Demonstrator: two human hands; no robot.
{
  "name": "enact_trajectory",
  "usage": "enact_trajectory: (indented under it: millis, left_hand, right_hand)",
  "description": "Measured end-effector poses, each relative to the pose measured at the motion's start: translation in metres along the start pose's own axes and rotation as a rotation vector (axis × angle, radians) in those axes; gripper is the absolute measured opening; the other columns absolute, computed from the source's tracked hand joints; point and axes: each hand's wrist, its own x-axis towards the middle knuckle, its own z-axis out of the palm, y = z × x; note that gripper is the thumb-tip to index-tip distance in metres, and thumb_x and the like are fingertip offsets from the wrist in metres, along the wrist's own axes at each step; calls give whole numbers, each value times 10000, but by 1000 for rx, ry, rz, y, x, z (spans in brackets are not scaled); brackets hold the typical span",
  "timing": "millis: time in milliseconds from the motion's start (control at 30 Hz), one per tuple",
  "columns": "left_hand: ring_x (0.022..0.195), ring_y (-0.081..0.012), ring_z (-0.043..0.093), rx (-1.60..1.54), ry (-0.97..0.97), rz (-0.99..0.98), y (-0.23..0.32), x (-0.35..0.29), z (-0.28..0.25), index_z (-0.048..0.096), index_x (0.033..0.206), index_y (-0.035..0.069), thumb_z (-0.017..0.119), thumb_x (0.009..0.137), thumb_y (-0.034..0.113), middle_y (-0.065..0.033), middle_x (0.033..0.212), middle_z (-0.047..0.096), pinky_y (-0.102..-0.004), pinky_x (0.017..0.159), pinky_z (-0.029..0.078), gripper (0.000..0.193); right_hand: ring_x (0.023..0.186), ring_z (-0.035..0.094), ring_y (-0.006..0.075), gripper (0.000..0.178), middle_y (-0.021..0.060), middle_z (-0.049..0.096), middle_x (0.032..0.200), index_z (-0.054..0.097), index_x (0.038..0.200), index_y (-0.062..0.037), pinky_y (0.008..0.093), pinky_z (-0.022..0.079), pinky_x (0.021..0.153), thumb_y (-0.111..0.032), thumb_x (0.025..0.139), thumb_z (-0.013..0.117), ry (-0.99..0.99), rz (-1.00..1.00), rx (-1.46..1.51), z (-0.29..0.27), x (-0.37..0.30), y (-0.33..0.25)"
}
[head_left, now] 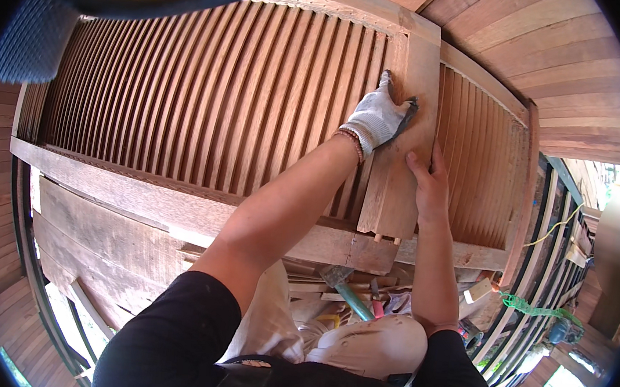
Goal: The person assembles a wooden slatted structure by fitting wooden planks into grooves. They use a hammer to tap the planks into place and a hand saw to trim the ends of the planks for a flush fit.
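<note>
A large wooden louvred shutter frame (208, 96) with many thin slats lies flat in front of me. A broad upright wooden stile (401, 157) crosses its right part. My left hand (379, 115), in a white work glove, presses on the upper stile and grips a small dark tool whose tip touches the wood. My right hand (429, 182) is bare and rests flat on the stile's right edge, fingers spread, steadying it. Two small tenons stick out at the stile's lower end.
A hammer with a green handle (342, 285) and pliers with red grips (376, 302) lie among wood offcuts below the frame, near my knees. Green cord (528, 307) hangs on a black metal railing at the right. Wooden plank flooring surrounds the work.
</note>
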Motion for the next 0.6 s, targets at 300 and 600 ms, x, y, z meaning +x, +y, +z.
enact_trajectory:
  millis: [300,600]
  left_hand:
    - [1243,-453,589,13,-23,-23,-1,1,2,162,1617,27,669,888,510,-353,1305,601,-448,1067,470,1011]
    - [1244,-456,587,-27,-11,9,-9,7,5,162,1626,57,677,895,506,-348,1305,605,-449,1064,470,1000]
  right_hand:
    - [1246,575,179,735,129,580,1408,337,1563,22,310,447,1067,-136,954,717,-16,-24,23,-5,1,5]
    - [1240,575,174,751,124,586,1392,341,1564,12,304,442,1069,-160,948,735,-7,7,44,-2,1,5]
